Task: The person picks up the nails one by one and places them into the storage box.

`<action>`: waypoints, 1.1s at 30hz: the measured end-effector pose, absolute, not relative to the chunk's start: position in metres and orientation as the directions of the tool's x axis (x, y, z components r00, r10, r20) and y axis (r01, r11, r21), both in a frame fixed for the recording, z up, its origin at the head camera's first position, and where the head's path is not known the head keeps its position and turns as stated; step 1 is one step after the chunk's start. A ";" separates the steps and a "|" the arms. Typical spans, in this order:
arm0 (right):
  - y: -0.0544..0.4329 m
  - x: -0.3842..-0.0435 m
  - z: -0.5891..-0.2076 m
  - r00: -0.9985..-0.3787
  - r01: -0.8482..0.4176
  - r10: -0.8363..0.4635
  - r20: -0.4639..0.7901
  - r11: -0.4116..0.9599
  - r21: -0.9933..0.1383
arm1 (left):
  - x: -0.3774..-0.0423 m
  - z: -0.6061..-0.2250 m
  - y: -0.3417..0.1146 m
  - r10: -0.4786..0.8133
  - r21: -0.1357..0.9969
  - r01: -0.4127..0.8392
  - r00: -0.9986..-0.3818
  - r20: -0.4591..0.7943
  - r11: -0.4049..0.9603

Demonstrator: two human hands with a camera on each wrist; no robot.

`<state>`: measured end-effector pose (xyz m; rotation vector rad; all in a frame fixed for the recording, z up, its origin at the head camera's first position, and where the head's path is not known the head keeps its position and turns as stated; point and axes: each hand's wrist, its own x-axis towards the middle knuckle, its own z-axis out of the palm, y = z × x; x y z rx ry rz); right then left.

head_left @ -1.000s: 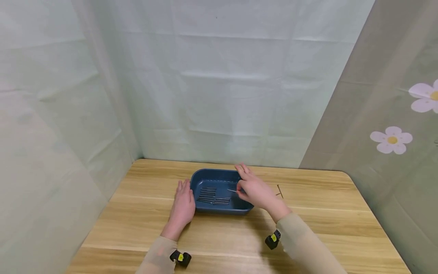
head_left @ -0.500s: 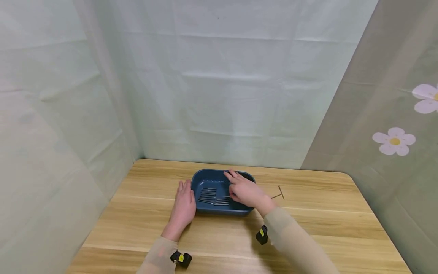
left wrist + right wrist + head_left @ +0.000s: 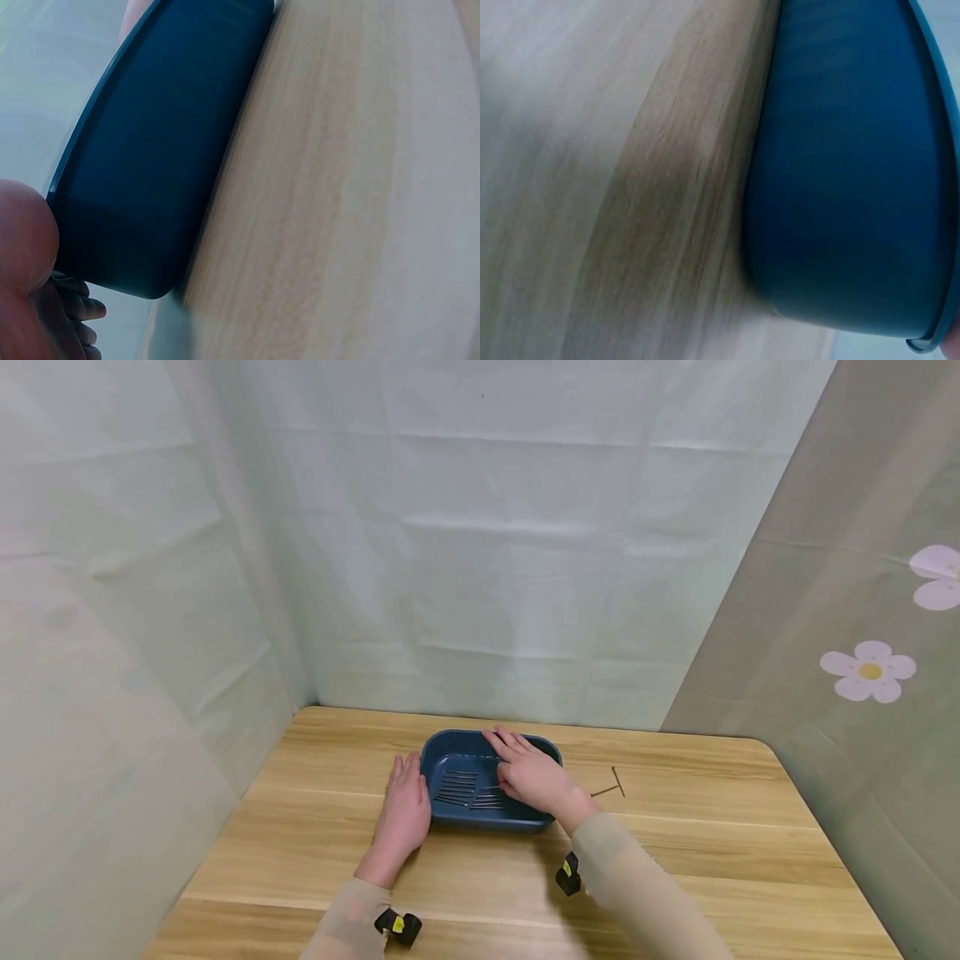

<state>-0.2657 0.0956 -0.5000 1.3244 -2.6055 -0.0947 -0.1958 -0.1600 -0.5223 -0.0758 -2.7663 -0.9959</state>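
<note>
A dark blue rectangular tray (image 3: 491,825) stands on the wooden table, its outer wall (image 3: 161,150) filling much of the left wrist view. My left hand (image 3: 405,806) lies along the tray's left end with its fingers fairly straight. My right hand (image 3: 534,778) reaches in over the tray's right half. Its thumb and index finger pinch a thin nail (image 3: 489,788), mostly hidden by the hand, while the other fingers stretch toward the far rim. Inside, several dark nails (image 3: 457,785) lie in a row at the left. A shorter row of nails (image 3: 487,802) lies beside them, just below the pinched nail.
Two nails lie on the wooden table (image 3: 720,827) right of the tray: one upright-looking nail (image 3: 618,782) and one slanted nail (image 3: 606,791), meeting near one end. Pale curtains (image 3: 480,568) hang behind the table and at both sides.
My right hand has moved left and slightly down inside the tray, carrying the pinched nail toward the shorter row. My left hand stays against the tray's left end.
</note>
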 end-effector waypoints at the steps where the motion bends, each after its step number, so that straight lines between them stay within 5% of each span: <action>1: 0.096 -0.266 -0.500 -0.572 -0.790 -0.805 0.161 0.593 0.158 | -0.196 -0.522 -0.160 -0.019 0.625 0.115 -0.979 0.203 0.772; 33: 0.091 -0.262 -0.505 -0.556 -0.801 -0.814 0.167 0.578 0.152 | -0.193 -0.520 -0.163 -0.024 0.631 0.080 -0.988 0.154 0.771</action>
